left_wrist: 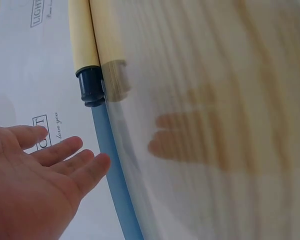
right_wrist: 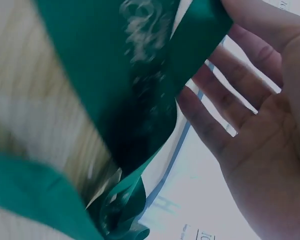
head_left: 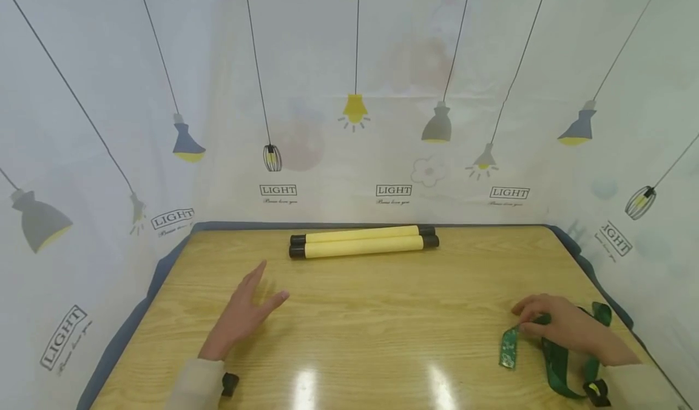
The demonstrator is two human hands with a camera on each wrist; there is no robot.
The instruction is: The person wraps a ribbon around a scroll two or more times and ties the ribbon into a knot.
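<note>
On the left, the white sheet (head_left: 109,173) stands beside the table (head_left: 382,313), with lamps and the word LIGHT printed on it. Next comes your left sleeve (head_left: 196,383), and at its cuff there is a small black object (head_left: 230,384). Your left hand (head_left: 240,313) is free and relaxed, with the fingers extended and the thumb apart; it is over the left part of the table, near the rods but not touching them.

In the middle, two yellow rods (head_left: 363,246) with black ends lie side by side along the far edge of the table, roughly parallel to it.

On the right, your right hand (head_left: 565,322) pinches the green ribbon (head_left: 508,348) between thumb and forefinger — the other fingers are not wrapped around it. One short end hangs from your fingertips to the left, and its pale pattern is visible. The rest makes loose curves under and behind your wrist — in the right wrist view it looks partly twisted.
</note>
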